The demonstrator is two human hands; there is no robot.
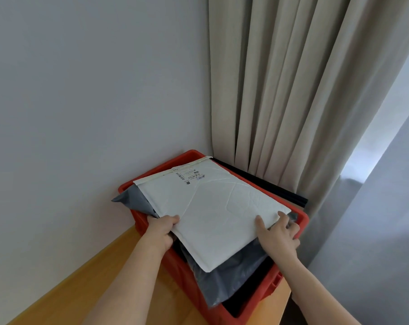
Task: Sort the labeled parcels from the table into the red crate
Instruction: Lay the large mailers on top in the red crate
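White parcel (pixel 213 212) between both hands, atop red crate (pixel 302 221).

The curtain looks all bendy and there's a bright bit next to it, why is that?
Head view: the wide-angle lens bows the curtain near the edge; the bright bit is washed-out light beside it; the label on the white parcel is too small to read.

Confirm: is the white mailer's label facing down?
No, the white mailer lies label up; its printed label shows at the far end.
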